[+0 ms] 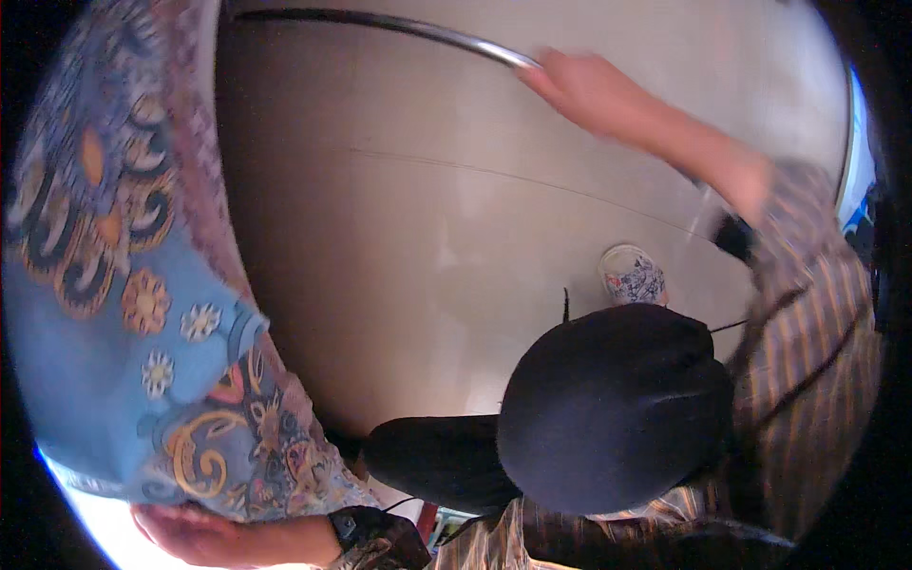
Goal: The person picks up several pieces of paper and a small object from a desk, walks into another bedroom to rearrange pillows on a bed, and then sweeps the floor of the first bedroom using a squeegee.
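At the upper right my right hand, slightly blurred, is closed around one end of a long, curved metal tube or handle. The tube runs left above the floor, its far end dark near the top edge. My left hand lies at the lower left against the lower edge of a patterned blue cloth; its fingers are partly hidden, so whether it grips the cloth cannot be told. The cloth bears flowers and scrolls and covers the left side.
Below lies a smooth beige floor with a thin dark line across it. My patterned shoe and dark-clad knees are at the lower middle. A blue and white object stands at the right rim.
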`<action>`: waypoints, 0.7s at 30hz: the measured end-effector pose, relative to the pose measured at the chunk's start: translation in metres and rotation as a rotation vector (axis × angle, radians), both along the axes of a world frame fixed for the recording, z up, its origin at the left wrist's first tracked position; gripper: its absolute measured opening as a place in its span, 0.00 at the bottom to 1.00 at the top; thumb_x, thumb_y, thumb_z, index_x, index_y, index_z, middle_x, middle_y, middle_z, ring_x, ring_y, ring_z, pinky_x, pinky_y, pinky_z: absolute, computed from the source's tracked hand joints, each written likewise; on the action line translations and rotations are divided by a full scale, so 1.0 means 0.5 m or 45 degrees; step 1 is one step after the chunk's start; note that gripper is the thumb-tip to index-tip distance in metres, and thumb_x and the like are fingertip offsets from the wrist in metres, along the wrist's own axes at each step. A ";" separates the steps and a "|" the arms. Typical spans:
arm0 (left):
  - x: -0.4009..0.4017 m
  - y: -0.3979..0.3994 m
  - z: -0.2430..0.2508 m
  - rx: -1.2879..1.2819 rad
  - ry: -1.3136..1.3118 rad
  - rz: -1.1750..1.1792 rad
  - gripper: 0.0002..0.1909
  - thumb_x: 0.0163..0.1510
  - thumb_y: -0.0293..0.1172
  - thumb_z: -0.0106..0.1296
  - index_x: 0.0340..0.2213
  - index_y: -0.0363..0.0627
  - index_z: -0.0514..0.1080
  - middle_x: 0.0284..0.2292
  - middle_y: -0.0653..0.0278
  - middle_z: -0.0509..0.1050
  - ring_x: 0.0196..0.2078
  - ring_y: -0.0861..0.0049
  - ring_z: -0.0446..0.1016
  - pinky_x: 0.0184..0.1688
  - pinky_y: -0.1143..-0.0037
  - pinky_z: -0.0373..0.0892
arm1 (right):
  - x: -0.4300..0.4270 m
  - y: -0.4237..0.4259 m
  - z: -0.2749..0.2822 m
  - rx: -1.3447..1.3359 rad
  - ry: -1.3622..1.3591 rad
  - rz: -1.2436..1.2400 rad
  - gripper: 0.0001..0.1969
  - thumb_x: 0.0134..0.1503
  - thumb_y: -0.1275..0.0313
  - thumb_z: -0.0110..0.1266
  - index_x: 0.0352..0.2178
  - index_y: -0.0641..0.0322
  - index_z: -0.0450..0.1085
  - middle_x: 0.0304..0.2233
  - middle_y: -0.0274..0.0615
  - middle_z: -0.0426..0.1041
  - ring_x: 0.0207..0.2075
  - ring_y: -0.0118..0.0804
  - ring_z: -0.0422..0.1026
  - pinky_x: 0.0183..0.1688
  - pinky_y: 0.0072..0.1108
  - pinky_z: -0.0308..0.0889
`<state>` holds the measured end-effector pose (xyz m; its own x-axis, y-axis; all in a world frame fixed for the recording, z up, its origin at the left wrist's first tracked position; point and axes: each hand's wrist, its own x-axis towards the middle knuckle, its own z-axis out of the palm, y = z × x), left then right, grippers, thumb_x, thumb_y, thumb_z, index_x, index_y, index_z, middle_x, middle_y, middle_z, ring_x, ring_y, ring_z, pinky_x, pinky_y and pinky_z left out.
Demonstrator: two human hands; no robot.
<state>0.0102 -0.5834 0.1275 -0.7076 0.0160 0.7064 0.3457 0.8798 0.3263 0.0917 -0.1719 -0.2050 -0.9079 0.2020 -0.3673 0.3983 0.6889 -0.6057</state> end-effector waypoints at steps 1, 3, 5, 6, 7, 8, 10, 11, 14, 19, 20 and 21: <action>0.007 0.008 -0.004 0.147 -0.019 -0.012 0.14 0.52 0.31 0.37 0.35 0.31 0.64 0.27 0.60 0.66 0.22 0.79 0.61 0.25 0.83 0.58 | -0.093 -0.016 -0.026 -0.013 0.060 0.112 0.25 0.54 0.54 0.30 0.21 0.69 0.62 0.16 0.54 0.65 0.24 0.53 0.66 0.29 0.34 0.60; 0.033 0.022 -0.003 0.367 -0.437 -0.376 0.14 0.51 0.31 0.36 0.33 0.31 0.64 0.25 0.58 0.66 0.21 0.79 0.61 0.24 0.83 0.58 | -0.137 -0.033 -0.036 -0.056 0.091 0.064 0.28 0.53 0.52 0.29 0.20 0.69 0.63 0.19 0.56 0.67 0.25 0.54 0.66 0.31 0.35 0.60; 0.079 0.033 -0.002 0.454 -0.771 -0.631 0.13 0.51 0.30 0.36 0.32 0.31 0.65 0.24 0.57 0.67 0.21 0.77 0.62 0.24 0.82 0.58 | -0.131 -0.058 -0.028 -0.081 0.086 0.050 0.28 0.53 0.51 0.28 0.22 0.69 0.63 0.22 0.57 0.67 0.27 0.54 0.66 0.32 0.36 0.60; 0.100 0.039 -0.031 0.158 -0.705 -0.553 0.12 0.48 0.30 0.36 0.28 0.32 0.64 0.19 0.57 0.67 0.19 0.77 0.61 0.24 0.82 0.58 | -0.102 -0.044 -0.039 -0.024 0.059 0.103 0.26 0.53 0.52 0.31 0.24 0.69 0.63 0.25 0.57 0.67 0.29 0.53 0.66 0.32 0.35 0.60; 0.123 0.036 -0.051 -0.135 -0.643 -0.469 0.12 0.46 0.30 0.36 0.24 0.32 0.64 0.14 0.56 0.67 0.16 0.77 0.61 0.25 0.82 0.58 | -0.036 -0.041 -0.038 -0.009 -0.044 0.108 0.23 0.52 0.55 0.34 0.26 0.69 0.63 0.24 0.57 0.67 0.29 0.53 0.66 0.31 0.34 0.61; 0.156 0.048 -0.040 -0.124 -0.752 -0.403 0.12 0.44 0.30 0.37 0.23 0.31 0.64 0.14 0.56 0.67 0.16 0.76 0.62 0.24 0.81 0.59 | 0.028 -0.026 -0.041 0.012 -0.071 0.050 0.21 0.52 0.57 0.37 0.26 0.69 0.62 0.22 0.56 0.67 0.27 0.54 0.66 0.30 0.35 0.60; 0.197 0.041 -0.049 0.021 -1.032 -0.313 0.12 0.38 0.30 0.40 0.21 0.30 0.66 0.15 0.55 0.68 0.17 0.74 0.65 0.22 0.79 0.61 | 0.158 0.009 0.037 -0.047 -0.258 0.119 0.18 0.53 0.59 0.37 0.30 0.67 0.59 0.19 0.56 0.65 0.23 0.56 0.65 0.25 0.36 0.59; 0.206 0.030 -0.064 0.091 -1.185 -0.297 0.15 0.36 0.31 0.43 0.25 0.29 0.67 0.17 0.54 0.69 0.19 0.72 0.67 0.25 0.79 0.63 | 0.226 0.034 0.071 0.077 -0.407 0.204 0.16 0.53 0.60 0.36 0.31 0.66 0.58 0.18 0.57 0.64 0.23 0.56 0.65 0.24 0.35 0.58; 0.208 0.002 -0.099 -0.045 -1.927 -0.219 0.16 0.39 0.25 0.48 0.33 0.30 0.66 0.27 0.56 0.70 0.27 0.74 0.69 0.32 0.79 0.64 | 0.339 0.046 0.192 -0.028 -0.421 0.174 0.16 0.53 0.59 0.37 0.28 0.64 0.59 0.19 0.54 0.65 0.22 0.55 0.66 0.23 0.33 0.59; 0.220 -0.179 -0.300 0.567 -2.275 0.036 0.18 0.49 0.31 0.43 0.43 0.40 0.59 0.29 0.66 0.68 0.25 0.84 0.65 0.27 0.84 0.63 | 0.102 -0.087 0.120 -0.079 -0.218 0.315 0.16 0.53 0.60 0.37 0.26 0.65 0.61 0.19 0.53 0.66 0.22 0.52 0.66 0.24 0.33 0.60; 0.223 -0.229 -0.344 0.609 -2.291 0.127 0.19 0.50 0.32 0.41 0.44 0.41 0.58 0.27 0.68 0.67 0.24 0.86 0.64 0.24 0.85 0.62 | 0.038 -0.151 0.040 -0.027 0.045 0.411 0.16 0.54 0.61 0.36 0.27 0.65 0.62 0.21 0.53 0.66 0.24 0.50 0.66 0.25 0.35 0.62; 0.231 -0.284 -0.386 0.510 -2.298 0.218 0.19 0.51 0.33 0.41 0.44 0.41 0.58 0.26 0.69 0.66 0.22 0.87 0.63 0.22 0.85 0.60 | -0.035 -0.220 0.028 -0.099 0.228 0.617 0.21 0.53 0.56 0.32 0.27 0.67 0.62 0.20 0.52 0.67 0.25 0.53 0.66 0.28 0.34 0.61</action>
